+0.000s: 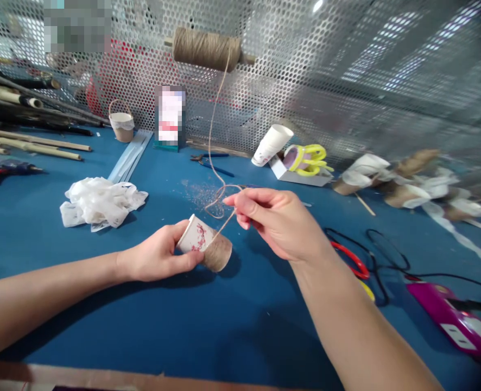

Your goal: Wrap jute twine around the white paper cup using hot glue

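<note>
My left hand grips a small paper cup lying on its side above the blue table. The cup's lower half is wound with brown twine; its upper part is white with a red print. My right hand pinches the twine strand just above the cup. The strand loops on the table, then rises to a twine spool mounted on the perforated metal wall.
White lace fabric lies at left, with sticks and a glue gun beyond. A small finished basket, a spare cup, scissors, a tape tray, red-handled scissors, a pink tool and wrapped cups stand around.
</note>
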`<state>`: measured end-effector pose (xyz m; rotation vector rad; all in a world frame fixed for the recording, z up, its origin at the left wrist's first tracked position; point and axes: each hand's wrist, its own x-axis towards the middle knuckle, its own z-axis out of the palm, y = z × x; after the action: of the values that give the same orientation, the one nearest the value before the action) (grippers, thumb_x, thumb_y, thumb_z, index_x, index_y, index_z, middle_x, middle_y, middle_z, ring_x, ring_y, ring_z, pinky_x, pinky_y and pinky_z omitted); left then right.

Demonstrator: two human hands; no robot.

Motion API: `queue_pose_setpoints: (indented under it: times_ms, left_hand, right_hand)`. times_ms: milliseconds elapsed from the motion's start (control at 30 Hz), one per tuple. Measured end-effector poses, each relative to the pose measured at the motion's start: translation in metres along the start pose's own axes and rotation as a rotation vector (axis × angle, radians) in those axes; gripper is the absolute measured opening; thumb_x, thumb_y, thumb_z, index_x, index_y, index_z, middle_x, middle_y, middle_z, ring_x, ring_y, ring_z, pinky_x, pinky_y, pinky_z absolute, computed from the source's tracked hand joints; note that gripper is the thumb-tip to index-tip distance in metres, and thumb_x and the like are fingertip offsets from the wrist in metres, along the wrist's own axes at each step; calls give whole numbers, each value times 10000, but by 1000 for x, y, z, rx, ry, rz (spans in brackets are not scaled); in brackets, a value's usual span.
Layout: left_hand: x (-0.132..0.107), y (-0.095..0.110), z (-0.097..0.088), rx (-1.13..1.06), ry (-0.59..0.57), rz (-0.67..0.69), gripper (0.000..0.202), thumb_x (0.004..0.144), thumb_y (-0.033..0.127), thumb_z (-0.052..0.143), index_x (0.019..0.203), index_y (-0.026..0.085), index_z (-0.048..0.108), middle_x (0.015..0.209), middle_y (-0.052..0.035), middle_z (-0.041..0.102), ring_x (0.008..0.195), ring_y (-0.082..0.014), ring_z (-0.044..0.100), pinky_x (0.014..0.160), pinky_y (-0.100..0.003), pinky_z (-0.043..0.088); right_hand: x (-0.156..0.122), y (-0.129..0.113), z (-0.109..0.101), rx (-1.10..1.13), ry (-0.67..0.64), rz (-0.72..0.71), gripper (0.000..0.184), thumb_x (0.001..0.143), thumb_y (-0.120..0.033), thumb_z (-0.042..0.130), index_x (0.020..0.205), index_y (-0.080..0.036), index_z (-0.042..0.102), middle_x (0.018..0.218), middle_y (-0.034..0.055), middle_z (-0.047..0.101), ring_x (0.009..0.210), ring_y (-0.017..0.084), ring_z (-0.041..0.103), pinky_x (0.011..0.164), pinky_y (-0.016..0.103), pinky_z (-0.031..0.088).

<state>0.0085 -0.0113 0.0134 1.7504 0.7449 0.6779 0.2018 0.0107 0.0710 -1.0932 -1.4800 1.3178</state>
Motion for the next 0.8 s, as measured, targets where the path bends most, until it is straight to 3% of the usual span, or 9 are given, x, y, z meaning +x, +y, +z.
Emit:
queue_pose_setpoints:
  times_ms: [200,533,800]
  left_hand:
    - [-2,1,2,-53,-21,26,136,805,248,520,869,132,490,725,13,483,609,-87,439,540,-179,405]
    - [-5,3,1,43,-16,89,106,807,240,517,823,137,494,704,11,466,621,-94,445,533,-180,412]
    - [-5,5,3,84,11,190,63,800,184,519,833,131,514,806,-23,501,689,-105,469,583,-187,426]
  right_hand:
    - [-4,8,-4,-187,128,-35,227,666,-399,705,666,-173,683,573,-12,572,483,76,421,494,261,361]
    - [-1,16,-1,-228,142,-12,248,666,-408,695,683,-161,681,572,-13,561,493,81,423,498,258,368]
    - [-1,21,1,-259,120,38,261,679,-406,687,716,-147,687,554,-25,558,496,78,432,506,244,370]
